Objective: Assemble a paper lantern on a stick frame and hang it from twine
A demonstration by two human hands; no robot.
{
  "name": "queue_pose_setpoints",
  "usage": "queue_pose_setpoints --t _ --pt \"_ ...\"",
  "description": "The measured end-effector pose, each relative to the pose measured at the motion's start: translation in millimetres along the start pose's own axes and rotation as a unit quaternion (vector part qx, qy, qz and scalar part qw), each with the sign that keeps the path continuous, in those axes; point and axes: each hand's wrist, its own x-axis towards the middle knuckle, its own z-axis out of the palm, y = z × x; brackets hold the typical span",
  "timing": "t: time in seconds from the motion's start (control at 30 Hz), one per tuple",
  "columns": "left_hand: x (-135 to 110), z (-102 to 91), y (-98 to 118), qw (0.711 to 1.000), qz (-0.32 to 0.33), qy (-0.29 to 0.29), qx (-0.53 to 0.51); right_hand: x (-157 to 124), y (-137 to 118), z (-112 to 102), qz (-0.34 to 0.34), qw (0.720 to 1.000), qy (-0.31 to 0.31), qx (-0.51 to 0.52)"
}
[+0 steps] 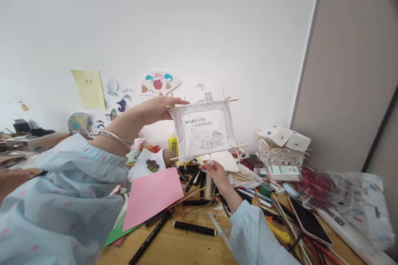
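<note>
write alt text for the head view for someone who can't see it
A stick-framed panel inked with a building and handwriting is held up, a person's left hand at its upper corner, right hand by its lower edge. Below, a cluttered wooden table holds markers, pink paper and a phone.

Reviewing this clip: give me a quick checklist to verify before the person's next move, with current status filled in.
1. Left hand touching the framed drawing at its upper left corner: ok.
2. Right hand gripping firmly: cannot tell; its fingertips are just below the drawing's lower edge, but what they pinch is unclear.
3. Drawn side facing the camera: ok, the house and writing show.
4. Drawing level: not ok, it tilts, higher on the picture's right.
5. Uncluttered table below: not ok; a black marker and pink paper lie there, among other things.
</note>
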Motion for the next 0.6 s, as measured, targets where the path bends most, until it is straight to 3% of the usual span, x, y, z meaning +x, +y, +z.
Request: queue_pose_setpoints --t 0.37,0.5,0.6 --pt "5 -29.1 8 0.999 0.000 0.046 0.005 -17 49 -16 0.036 0.991 -0.085 -0.094" --pt "6 -31.7 20 0.997 0.005 0.069 0.014 -25 64 -20 0.061 0.970 -0.141 -0.188" --pt "10 -37.2 25 0.997 0.010 0.077 0.019 -39 64 -18 0.043 0.943 -0.179 -0.275"
